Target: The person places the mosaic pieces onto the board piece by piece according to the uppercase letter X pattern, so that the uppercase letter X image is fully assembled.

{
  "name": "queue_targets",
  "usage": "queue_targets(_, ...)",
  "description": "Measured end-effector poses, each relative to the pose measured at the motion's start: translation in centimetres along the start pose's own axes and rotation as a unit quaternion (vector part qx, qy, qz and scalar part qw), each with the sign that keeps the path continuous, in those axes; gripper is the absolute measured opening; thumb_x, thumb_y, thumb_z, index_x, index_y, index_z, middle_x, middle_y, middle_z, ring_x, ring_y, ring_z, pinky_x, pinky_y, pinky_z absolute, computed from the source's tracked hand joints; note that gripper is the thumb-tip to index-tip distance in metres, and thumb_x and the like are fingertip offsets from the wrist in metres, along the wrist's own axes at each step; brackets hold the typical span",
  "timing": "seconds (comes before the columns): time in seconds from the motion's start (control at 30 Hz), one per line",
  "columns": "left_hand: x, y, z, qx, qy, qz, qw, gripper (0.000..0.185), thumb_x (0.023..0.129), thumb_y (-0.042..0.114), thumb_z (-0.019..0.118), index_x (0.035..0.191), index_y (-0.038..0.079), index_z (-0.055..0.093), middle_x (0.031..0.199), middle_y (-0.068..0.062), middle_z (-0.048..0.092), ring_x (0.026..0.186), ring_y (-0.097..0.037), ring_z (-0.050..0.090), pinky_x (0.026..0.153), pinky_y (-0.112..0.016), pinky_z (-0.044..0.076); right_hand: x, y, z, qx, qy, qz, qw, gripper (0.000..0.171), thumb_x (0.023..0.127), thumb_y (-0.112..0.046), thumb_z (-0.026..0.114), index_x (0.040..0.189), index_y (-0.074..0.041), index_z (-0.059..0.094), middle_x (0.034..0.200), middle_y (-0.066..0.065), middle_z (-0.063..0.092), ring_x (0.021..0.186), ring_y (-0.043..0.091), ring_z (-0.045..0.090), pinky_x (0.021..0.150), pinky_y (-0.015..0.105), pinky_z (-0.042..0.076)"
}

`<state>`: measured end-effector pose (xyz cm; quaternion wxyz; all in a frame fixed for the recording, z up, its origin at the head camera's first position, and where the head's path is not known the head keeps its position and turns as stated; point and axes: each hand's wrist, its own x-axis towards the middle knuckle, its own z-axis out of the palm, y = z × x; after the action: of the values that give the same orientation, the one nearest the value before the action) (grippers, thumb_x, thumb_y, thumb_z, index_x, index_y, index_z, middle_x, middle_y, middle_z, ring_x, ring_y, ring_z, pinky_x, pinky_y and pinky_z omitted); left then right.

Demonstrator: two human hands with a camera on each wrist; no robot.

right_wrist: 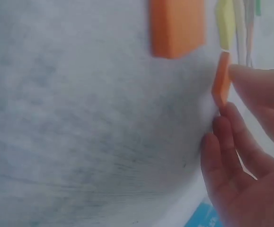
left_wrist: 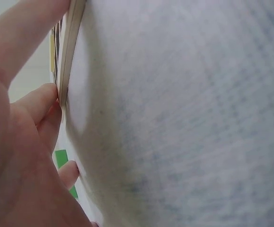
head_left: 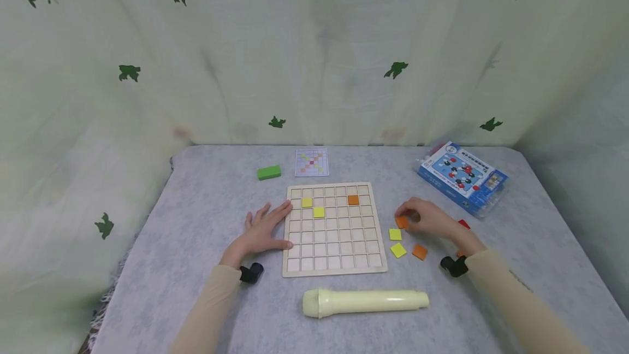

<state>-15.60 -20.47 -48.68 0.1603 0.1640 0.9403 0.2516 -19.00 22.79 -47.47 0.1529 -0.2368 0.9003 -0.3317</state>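
The fingers [right_wrist: 244,137] of the right hand [head_left: 428,217] are pinched on an orange tile [head_left: 402,223], held just right of a wooden grid board [head_left: 334,249], while the left hand [head_left: 259,235] is spread wide, its fingertips and thumb touching the board's left edge. A pale cloth backdrop [head_left: 275,42] printed with green motifs is seen behind a tabletop [head_left: 206,190] covered in mottled gray fabric, where the board is laid at the center. A blue box [head_left: 462,173], pictured with a molecular model, is placed at the far right; a cream microphone [head_left: 366,302] is laid in front of the board. Beyond the board, a printed card [head_left: 312,163] is flanked on its left by a green block [head_left: 268,172]. Two yellow tiles [head_left: 307,202] are set in the board's upper left squares, and one orange square [head_left: 353,200] is set at its upper right. Right of the board, loose yellow pieces [head_left: 395,234] are scattered beside a loose orange piece [head_left: 420,252]; a red piece [head_left: 464,224] is partly hidden by the right wrist.
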Motion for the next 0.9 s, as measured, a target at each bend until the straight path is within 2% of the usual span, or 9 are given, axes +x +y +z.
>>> queue_targets(0.13, -0.1, 0.0, -0.1, -0.001, 0.005, 0.008, 1.0, 0.096, 0.078, 0.049, 0.074, 0.153, 0.017, 0.023, 0.159, 0.0, 0.016, 0.143, -0.039, 0.0, 0.102, -0.067, -0.011, 0.0, 0.1, 0.3, -0.045, 0.002, -0.023, 0.999, 0.025, 0.079, 0.002, 0.071, 0.101, -0.007, 0.065, 0.095, 0.001, 0.056, 0.086, 0.02, 0.051, 0.079, 0.039, 0.047)
queue_targets(0.3, -0.1, -0.1, -0.1, -0.001, 0.006, 0.012, 0.9999, 0.096, 0.078, 0.049, 0.074, 0.154, 0.018, 0.023, 0.159, 0.001, 0.015, 0.143, -0.039, 0.0, 0.102, -0.067, -0.011, 1.0, -0.7, 0.5, -0.038, 0.016, -0.008, 0.999, 0.022, 0.081, 0.001, 0.069, 0.101, -0.008, 0.065, 0.092, -0.001, 0.056, 0.084, 0.019, 0.052, 0.077, 0.036, 0.048)
queue_targets(0.4, -0.2, -0.1, -0.1, -0.006, 0.008, 0.015, 0.9998, 0.096, 0.078, 0.048, 0.075, 0.153, 0.016, 0.024, 0.159, -0.001, 0.017, 0.142, -0.04, 0.0, 0.102, -0.068, -0.011, 2.1, -1.6, 0.8, -0.035, 0.022, -0.011, 0.999, 0.022, 0.082, -0.002, 0.069, 0.103, -0.008, 0.065, 0.092, -0.001, 0.057, 0.085, 0.018, 0.053, 0.077, 0.034, 0.049)
queue_targets(0.5, -0.2, 0.0, -0.1, -0.009, 0.008, 0.014, 0.9998, 0.096, 0.078, 0.047, 0.075, 0.153, 0.016, 0.025, 0.159, -0.001, 0.017, 0.142, -0.04, 0.0, 0.102, -0.067, -0.012, 3.4, -2.8, 1.4, -0.027, 0.021, -0.034, 0.999, 0.022, 0.083, -0.003, 0.07, 0.103, -0.007, 0.065, 0.093, 0.0, 0.058, 0.085, 0.018, 0.054, 0.075, 0.034, 0.049)
queue_targets(0.7, -0.1, 0.0, -0.1, -0.01, 0.007, 0.011, 0.9999, 0.095, 0.078, 0.047, 0.075, 0.153, 0.015, 0.025, 0.159, -0.001, 0.018, 0.142, -0.04, 0.0, 0.102, -0.067, -0.012, 6.2, -5.5, 3.1, -0.007, 0.001, -0.063, 0.998, 0.02, 0.082, -0.002, 0.069, 0.102, -0.006, 0.065, 0.092, 0.001, 0.058, 0.083, 0.017, 0.053, 0.074, 0.033, 0.047)
queue_targets(0.9, -0.1, 0.1, -0.1, -0.012, 0.007, 0.012, 0.9998, 0.095, 0.078, 0.047, 0.075, 0.153, 0.015, 0.025, 0.158, -0.002, 0.018, 0.142, -0.04, 0.001, 0.101, -0.068, -0.011, 8.6, -7.4, 4.8, -0.062, -0.005, -0.059, 0.996, 0.015, 0.084, -0.002, 0.067, 0.097, -0.008, 0.066, 0.09, -0.001, 0.057, 0.08, 0.015, 0.051, 0.074, 0.031, 0.046)
